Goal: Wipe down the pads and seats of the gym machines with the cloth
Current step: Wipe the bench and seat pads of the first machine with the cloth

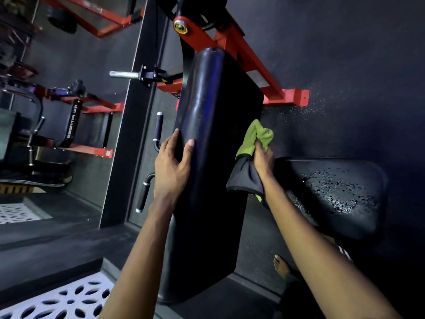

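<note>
A long black back pad (213,134) of a red-framed gym machine runs down the middle of the view. My left hand (171,164) grips its left edge, thumb on the front face and fingers wrapped round the side. My right hand (263,161) holds a bunched green and grey cloth (253,155) against the pad's right edge. To the right lies the black seat (340,194), its surface speckled with wet droplets.
The machine's red frame (271,88) stands behind the pad, with a chrome weight peg (124,74) and black handles (145,192) to the left. More red machines (92,107) are at far left. My bare foot (281,265) rests on the dark rubber floor; a white patterned mat (69,298) lies bottom left.
</note>
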Available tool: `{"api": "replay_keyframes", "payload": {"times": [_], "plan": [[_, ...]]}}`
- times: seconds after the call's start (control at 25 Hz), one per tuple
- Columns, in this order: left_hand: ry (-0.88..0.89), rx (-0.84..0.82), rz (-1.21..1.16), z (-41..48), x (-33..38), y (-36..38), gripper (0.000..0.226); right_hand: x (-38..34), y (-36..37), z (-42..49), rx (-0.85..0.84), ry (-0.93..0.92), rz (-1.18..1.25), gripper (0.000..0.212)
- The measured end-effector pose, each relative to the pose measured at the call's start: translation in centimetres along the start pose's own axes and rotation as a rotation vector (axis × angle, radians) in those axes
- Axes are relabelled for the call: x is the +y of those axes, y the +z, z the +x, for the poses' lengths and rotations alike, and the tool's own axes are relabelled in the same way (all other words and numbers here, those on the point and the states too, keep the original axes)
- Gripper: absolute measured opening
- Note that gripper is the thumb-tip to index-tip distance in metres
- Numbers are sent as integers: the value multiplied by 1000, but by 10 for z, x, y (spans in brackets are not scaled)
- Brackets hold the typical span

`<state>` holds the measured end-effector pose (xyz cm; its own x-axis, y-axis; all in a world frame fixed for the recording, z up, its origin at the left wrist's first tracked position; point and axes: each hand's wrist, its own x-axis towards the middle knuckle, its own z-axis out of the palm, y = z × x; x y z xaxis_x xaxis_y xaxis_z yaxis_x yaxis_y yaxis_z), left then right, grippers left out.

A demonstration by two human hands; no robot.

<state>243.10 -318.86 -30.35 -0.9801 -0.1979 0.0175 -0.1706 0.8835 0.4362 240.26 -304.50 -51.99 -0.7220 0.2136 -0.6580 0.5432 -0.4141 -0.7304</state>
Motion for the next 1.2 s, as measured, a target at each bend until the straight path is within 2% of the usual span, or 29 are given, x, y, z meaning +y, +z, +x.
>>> {"api": "replay_keyframes", "payload": {"times": [0.08, 0.24, 0.36, 0.44, 0.56, 0.72, 0.8, 0.96, 1.04, 1.2], "plan": [[-60, -43, 53, -27, -10, -14, 55, -23, 6, -6, 23, -56, 21, 49], [-178, -123, 46, -84, -30, -31, 56, -71, 18, -40, -46, -376, 2, 53], [-137, -99, 39, -94, -38, -22, 53, -40, 5, -88, -119, -349, -85, 65], [-116, -72, 46, -92, -41, -21, 54, -17, 0, -125, -140, -364, -106, 58], [-130, -74, 39, -90, -46, -20, 58, -25, 10, -144, -149, -522, -90, 59], [-143, -65, 32, -91, -45, -20, 58, -54, 25, -122, -184, -725, -158, 69], [-145, -63, 32, -92, -46, -19, 58, -35, 26, -117, -167, -654, -68, 67], [-142, -32, 18, -91, -48, -18, 58, -9, 23, -130, -30, -355, 70, 61], [-145, -27, 18, -92, -50, -17, 60, -22, 28, -137, -42, -395, 16, 60], [-147, -38, 28, -92, -51, -17, 60, -58, 41, -150, -100, -701, -214, 67]]}}
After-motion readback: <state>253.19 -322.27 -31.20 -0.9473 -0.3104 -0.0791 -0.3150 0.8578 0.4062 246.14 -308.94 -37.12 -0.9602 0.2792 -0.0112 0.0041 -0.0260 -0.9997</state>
